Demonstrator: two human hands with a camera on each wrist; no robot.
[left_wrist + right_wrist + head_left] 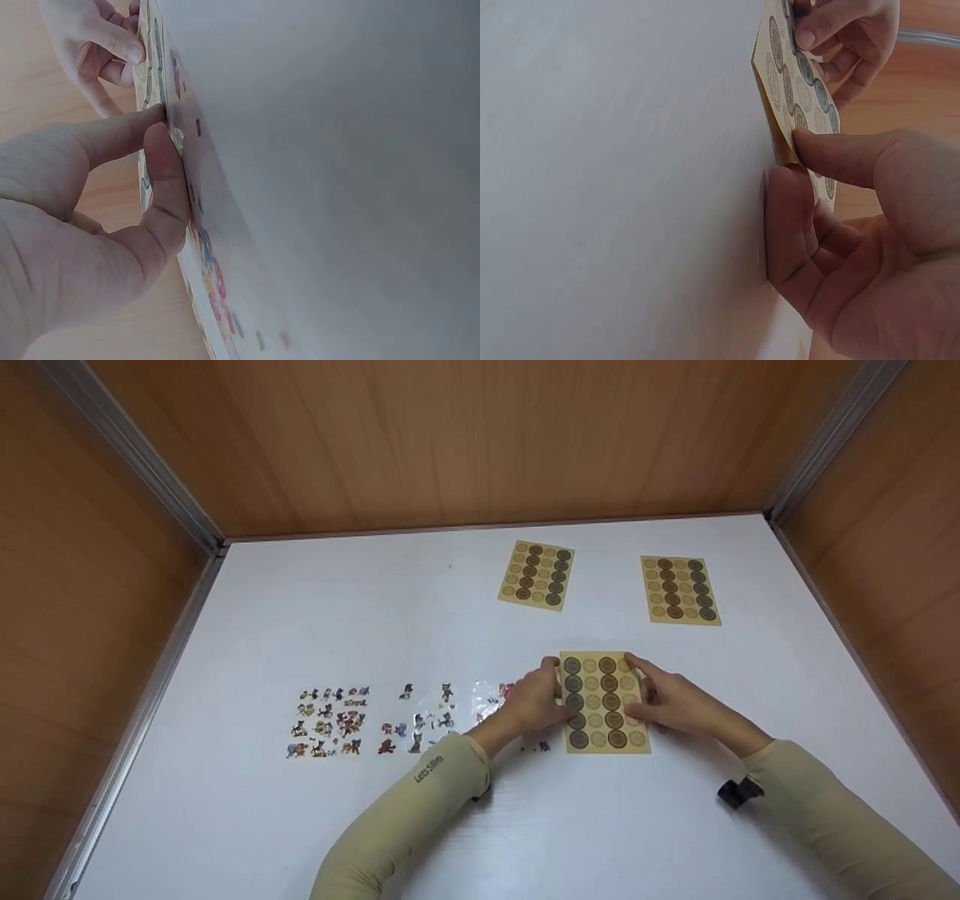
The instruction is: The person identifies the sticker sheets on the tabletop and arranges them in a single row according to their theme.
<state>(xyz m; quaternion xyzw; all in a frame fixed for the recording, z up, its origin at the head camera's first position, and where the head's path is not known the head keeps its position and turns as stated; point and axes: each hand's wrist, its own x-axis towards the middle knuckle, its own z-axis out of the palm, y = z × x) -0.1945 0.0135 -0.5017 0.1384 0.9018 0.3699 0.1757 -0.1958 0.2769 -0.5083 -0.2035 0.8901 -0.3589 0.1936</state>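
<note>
A tan sheet of round coin-like stickers (601, 712) is held by both hands, over the white table. My left hand (534, 699) pinches its left edge, thumb on the printed face. At the opposite edge, my right hand (679, 705) grips the sheet with the thumb on top and other fingers curled below. In the right wrist view the near edge of the sticker sheet (802, 101) stands lifted off the table, bent slightly at the right thumb. The left wrist view shows the left hand's thumb and a finger (120, 139) meeting at the sheet's edge.
Two similar tan sticker sheets, one at the back middle (536, 575) and one at the back right (681, 590), lie flat. Clear sheets with small cartoon stickers (328, 722) lie left of the hands, the nearest partly under the left forearm. Wooden panels (480, 442) enclose the table.
</note>
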